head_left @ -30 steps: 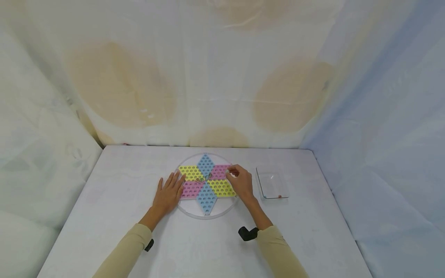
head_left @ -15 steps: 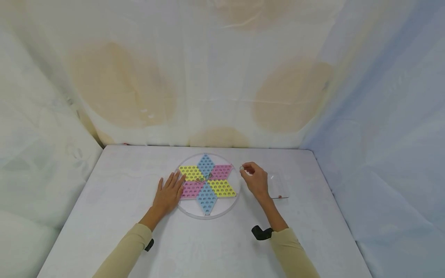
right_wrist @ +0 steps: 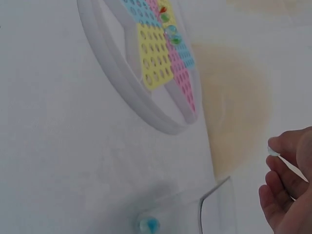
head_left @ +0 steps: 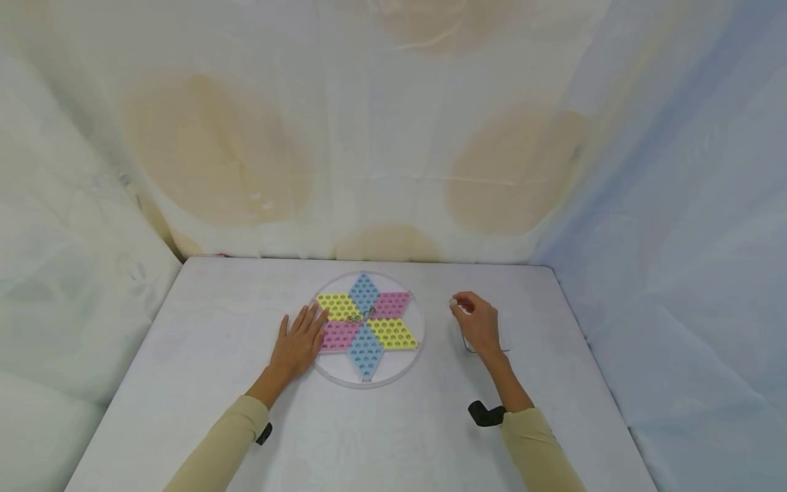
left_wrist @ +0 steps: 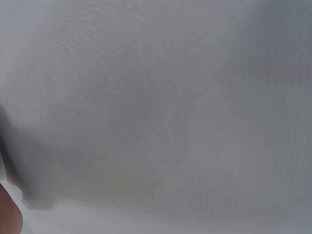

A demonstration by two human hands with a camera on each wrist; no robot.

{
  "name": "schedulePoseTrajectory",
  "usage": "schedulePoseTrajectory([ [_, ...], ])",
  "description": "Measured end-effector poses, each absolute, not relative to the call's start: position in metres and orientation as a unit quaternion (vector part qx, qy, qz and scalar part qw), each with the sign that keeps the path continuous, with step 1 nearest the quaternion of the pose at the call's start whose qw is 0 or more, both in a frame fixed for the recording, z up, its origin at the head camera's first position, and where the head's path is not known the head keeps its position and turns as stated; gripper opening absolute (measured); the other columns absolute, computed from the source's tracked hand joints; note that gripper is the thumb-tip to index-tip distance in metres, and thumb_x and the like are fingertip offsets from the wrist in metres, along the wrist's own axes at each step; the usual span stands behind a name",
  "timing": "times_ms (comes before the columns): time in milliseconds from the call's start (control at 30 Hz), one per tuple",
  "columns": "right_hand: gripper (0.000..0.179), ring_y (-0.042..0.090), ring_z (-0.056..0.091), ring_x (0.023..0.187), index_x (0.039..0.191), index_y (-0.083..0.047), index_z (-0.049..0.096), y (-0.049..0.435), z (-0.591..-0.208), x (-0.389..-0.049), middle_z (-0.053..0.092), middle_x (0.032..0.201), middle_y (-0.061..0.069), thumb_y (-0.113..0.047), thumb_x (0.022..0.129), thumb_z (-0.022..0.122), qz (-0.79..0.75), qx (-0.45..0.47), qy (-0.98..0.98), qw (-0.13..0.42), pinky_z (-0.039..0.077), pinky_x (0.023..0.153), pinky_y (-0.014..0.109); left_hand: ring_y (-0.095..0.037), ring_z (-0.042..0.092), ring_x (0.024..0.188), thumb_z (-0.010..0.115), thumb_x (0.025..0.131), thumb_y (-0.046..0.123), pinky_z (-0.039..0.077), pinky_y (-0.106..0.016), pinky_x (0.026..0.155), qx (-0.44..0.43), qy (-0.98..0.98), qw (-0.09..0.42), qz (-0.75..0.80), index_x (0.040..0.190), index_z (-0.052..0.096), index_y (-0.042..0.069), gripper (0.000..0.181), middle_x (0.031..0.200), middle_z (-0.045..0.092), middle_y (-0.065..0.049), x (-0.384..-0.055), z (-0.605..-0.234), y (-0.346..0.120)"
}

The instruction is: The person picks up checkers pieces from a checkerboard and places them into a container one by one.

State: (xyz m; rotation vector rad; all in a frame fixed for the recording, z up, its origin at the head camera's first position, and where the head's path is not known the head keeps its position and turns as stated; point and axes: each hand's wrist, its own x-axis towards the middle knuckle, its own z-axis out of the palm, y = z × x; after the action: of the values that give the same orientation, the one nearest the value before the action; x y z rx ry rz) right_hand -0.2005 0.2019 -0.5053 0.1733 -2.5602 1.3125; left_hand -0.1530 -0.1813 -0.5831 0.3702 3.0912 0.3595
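Observation:
A round Chinese checkers board (head_left: 367, 384) with a blue, yellow and pink star lies on the white table. Several glass marbles (head_left: 359, 318) sit in holes around its middle; red, green and pale blue ones show in the right wrist view. My left hand (head_left: 297, 345) rests with fingers spread on the board's left edge. My right hand (head_left: 479, 326) pinches a clear whitish marble (right_wrist: 273, 151) between thumb and forefinger. It is above a clear container (right_wrist: 217, 192), which it largely hides in the head view. Inside the container is a blue marble (right_wrist: 150, 225).
White table (head_left: 369, 437) surface lies around the board and container. Patterned fabric (head_left: 381, 137) hangs behind the table's far edge and along both sides. The left wrist view is mostly blurred pale surface.
My right hand has moved right, from above the board's right side to over the clear container, still pinching the marble. The left hand has kept its place.

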Motion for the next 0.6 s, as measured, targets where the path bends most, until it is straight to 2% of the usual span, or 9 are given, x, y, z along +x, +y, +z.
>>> schedulePoseTrajectory([
  [333,0.019,0.035,0.064,0.098,0.109,0.005,0.07,0.229,-0.521,-0.202,0.071,0.105,0.02,-0.002,0.091,0.071,0.425,0.042,-0.898,0.103,0.052,0.087,0.047,-0.032,0.009,0.151,0.035,0.108,0.033,0.001,-0.06,0.117,0.119,0.987,0.004,0.109,0.16,0.025,0.013,0.056,0.165,0.016,-0.012,-0.153,-0.584,-0.182],
  [600,0.019,0.036,0.064,0.095,0.108,0.006,0.07,0.237,-0.525,-0.205,0.07,0.1,0.021,-0.002,0.09,0.069,0.392,0.039,-0.917,0.061,0.052,0.084,0.05,-0.033,0.015,0.15,0.037,0.108,0.032,0.006,-0.061,0.117,0.125,0.986,-0.013,0.114,0.158,0.03,0.013,0.054,0.164,0.02,-0.012,-0.151,-0.58,-0.182],
])
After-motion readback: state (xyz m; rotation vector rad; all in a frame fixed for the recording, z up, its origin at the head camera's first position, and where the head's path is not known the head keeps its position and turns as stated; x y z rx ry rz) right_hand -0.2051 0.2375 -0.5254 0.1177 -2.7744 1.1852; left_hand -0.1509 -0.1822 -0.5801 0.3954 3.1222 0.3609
